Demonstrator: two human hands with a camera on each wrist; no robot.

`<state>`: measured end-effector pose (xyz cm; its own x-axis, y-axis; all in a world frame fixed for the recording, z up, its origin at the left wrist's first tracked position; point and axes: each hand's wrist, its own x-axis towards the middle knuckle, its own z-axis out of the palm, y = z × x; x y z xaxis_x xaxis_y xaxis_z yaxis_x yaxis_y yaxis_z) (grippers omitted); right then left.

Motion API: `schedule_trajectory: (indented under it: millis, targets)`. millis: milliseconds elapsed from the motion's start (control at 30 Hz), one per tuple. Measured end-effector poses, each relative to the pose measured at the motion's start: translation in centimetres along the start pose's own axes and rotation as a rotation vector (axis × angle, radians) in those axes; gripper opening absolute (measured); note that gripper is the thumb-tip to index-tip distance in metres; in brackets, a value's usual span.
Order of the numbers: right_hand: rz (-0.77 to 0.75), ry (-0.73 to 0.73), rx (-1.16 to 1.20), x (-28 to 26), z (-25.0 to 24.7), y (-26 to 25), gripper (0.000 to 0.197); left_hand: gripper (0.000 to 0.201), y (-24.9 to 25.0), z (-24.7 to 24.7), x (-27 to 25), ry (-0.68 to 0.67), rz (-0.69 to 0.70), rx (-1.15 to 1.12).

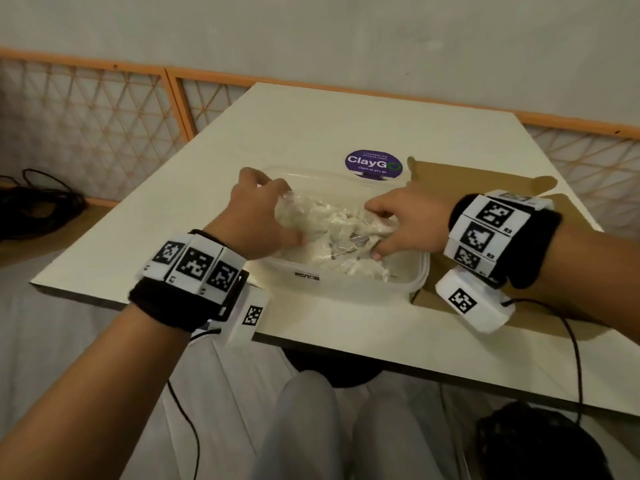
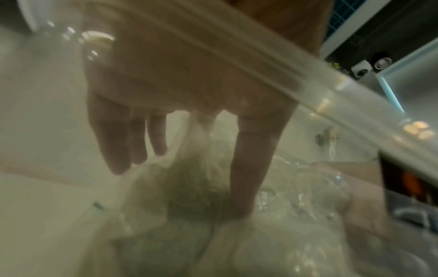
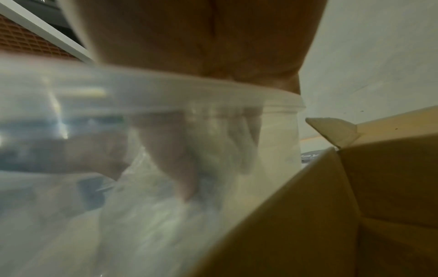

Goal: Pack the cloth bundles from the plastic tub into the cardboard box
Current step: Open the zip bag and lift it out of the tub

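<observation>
From the head camera, one clear tub (image 1: 346, 289) is sitting near the front edge of the table (image 1: 294, 133), and one open cardboard box (image 1: 450, 174) is standing just beside it toward the right edge. Both hands are reaching into the tub: the left hand (image 1: 256, 216) and the right hand (image 1: 405, 220) are each grasping the plastic-wrapped white bundles (image 1: 332, 230) heaped inside; their number cannot be counted. One purple sticker (image 1: 373, 163) is lying behind the tub. At the left wrist, seen through the tub wall (image 2: 308, 78), the left hand (image 2: 189, 84) is pinching a bundle (image 2: 189, 187) between thumb and finger. At the right wrist, the right hand (image 3: 189, 159) is blurring behind the tub (image 3: 118, 90), fingers curling on a bundle (image 3: 154, 215), with the box (image 3: 355, 187) touching the tub.
</observation>
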<state>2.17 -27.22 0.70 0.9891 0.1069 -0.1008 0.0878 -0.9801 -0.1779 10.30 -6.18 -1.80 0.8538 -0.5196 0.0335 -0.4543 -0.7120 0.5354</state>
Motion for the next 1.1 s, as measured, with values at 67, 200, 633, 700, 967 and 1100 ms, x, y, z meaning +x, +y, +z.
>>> schedule_trajectory:
  millis: [67,200,633,700,967,1100]
  targets:
    - [-0.039,0.094,0.059,-0.6,-0.2,0.3,0.038,0.034,0.2,-0.4,-0.1,-0.005,0.059,-0.049]
    - [0.02,0.038,0.423,-2.3,-1.5,0.5,0.042,0.016,0.8,-0.7,-0.9,0.126,0.226,-0.159]
    - [0.255,0.278,0.553,-1.2,-0.5,-1.2,0.052,0.034,2.2,0.8,-1.6,0.576,0.265,-0.154]
    - [0.306,0.342,0.58,-0.9,-0.5,-1.4,0.048,0.028,3.3,0.6,-2.6,0.688,0.241,-0.3]
    - [0.001,0.432,0.879,-2.9,0.4,-4.9,0.045,0.033,8.1,2.1,-2.2,0.204,0.0,-1.001]
    - [-0.016,0.443,1.474,-3.8,1.8,-3.9,0.023,0.03,7.4,3.1,-1.4,0.121,-0.034,-1.132]
